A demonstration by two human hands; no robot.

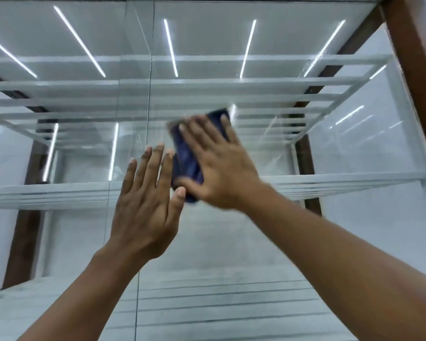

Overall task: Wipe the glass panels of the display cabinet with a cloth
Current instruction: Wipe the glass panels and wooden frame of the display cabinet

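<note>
Progress: I judge the wipe mid-way; I can't tell which areas of the clear glass front panel (231,242) are done, and the panel past the vertical seam (148,94) looks untouched.
Cloth: dark blue folded cloth (186,158), pressed flat to the glass.
Right hand (221,166): fingers spread, palm pinning the cloth.
Left hand (145,203): flat, empty, beside the cloth.
Cabinet: the white slatted shelves (59,193) I see are bare.
</note>
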